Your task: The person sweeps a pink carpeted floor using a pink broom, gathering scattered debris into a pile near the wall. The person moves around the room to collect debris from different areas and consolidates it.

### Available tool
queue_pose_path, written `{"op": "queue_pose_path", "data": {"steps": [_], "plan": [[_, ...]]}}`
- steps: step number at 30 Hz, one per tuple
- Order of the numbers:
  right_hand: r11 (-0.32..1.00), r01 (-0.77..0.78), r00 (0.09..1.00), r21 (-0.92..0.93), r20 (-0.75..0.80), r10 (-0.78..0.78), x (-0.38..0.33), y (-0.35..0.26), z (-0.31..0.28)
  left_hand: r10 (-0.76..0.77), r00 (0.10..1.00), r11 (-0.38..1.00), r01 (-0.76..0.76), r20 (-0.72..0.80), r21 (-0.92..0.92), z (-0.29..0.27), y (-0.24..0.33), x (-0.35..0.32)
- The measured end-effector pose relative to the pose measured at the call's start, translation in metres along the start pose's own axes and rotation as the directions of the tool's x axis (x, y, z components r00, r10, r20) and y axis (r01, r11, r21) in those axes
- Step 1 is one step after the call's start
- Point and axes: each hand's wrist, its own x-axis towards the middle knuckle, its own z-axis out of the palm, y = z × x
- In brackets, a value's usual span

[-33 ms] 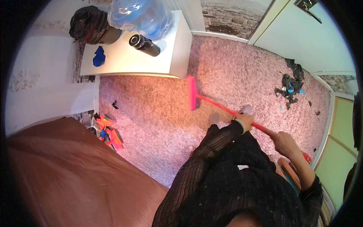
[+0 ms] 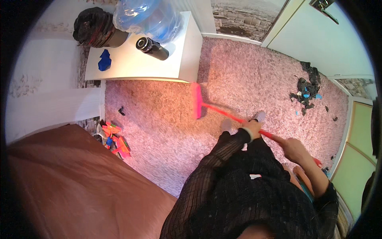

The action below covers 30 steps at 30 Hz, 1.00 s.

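While both hands work the one shaft, head view: left grip wrapped round the middle of a long-handled broom, fingers together on it; right grip clamped on the same shaft, behind and to the right of the left one, a bit of red handle end showing past it. Pink broom head lies ahead and left of the left grip, just off the near right corner of the white table; edges blurred, can't tell if the bristles press on the shaggy carpet.

Debris: heap of black plastic scraps with blue bits, ahead and right of both grips, well apart from the broom head. Small black scrap far left of the left grip; jumble of orange and pink plastic pieces also far left, beside the brown cover.

Step in hand, my read: mid-sweep, over carpet ahead-left, broom head well short of the heap. Next move probably calls for both grips staying firm, head pressed flat, and a stroke drawn rightward, toward the heap. Lone black scrap looks still unswept, would need a longer reach left.
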Motion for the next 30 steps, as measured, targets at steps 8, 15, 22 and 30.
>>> {"op": "queue_pose_path", "data": {"steps": [8,15,22,30], "plan": [[0.969,0.225,0.962,0.102,-0.178,-0.205,0.177,-0.103,0.092,-0.263,0.797,0.887,0.422,-0.543,0.189,0.047,-0.193,-0.046],[0.99,-0.023,0.998,0.136,-0.048,0.03,0.068,-0.013,0.048,0.032,0.942,0.989,0.019,-0.334,0.149,0.084,-0.075,0.049],[0.938,-0.208,0.978,0.276,0.059,0.199,-0.031,-0.015,0.038,0.185,0.981,0.982,-0.186,-0.058,-0.011,0.069,0.007,0.009],[0.988,0.035,0.997,0.15,0.067,-0.046,0.089,-0.067,0.062,-0.165,0.949,0.984,0.177,-0.269,0.021,0.061,-0.128,-0.028]]}}
